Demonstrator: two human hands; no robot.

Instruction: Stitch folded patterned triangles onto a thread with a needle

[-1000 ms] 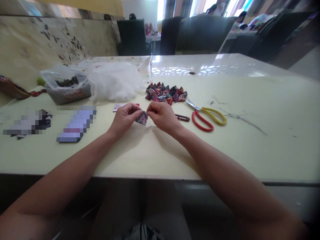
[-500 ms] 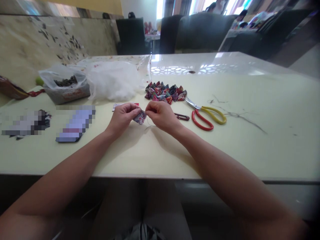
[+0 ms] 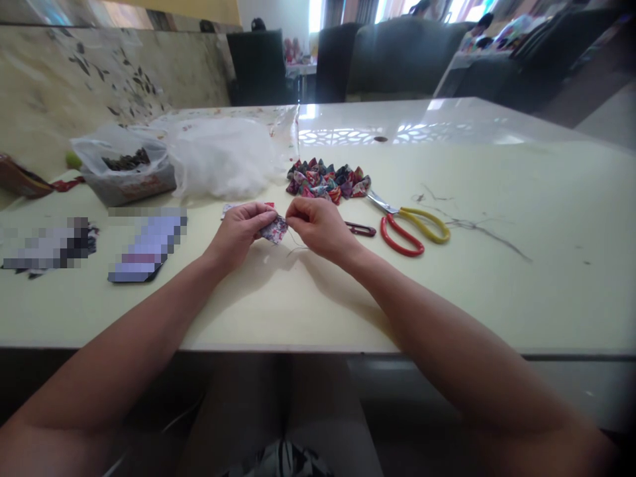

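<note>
My left hand (image 3: 242,230) pinches a small floral fabric piece (image 3: 275,230) between thumb and fingers, over the middle of the table. Right against the fabric's edge, my right hand (image 3: 317,224) is closed in a pinch. What its fingertips hold is too small to make out. A thin thread (image 3: 297,242) hangs in a loop below the fingertips. Behind my left hand, more patterned fabric (image 3: 230,208) with a red bit lies on the table. Pointed floral fabric pieces (image 3: 328,180) sit clustered just beyond my hands.
To the right lie scissors (image 3: 403,234) with red and yellow handles, dark thread snippers (image 3: 361,229) and loose thread ends (image 3: 479,233). A bag of white stuffing (image 3: 223,159), a plastic bag with dark contents (image 3: 130,179), a phone (image 3: 149,248) and fabric scraps (image 3: 92,240) occupy the left.
Both hands stay pinched together at the fabric and have barely moved. The whole view has shifted slightly.
</note>
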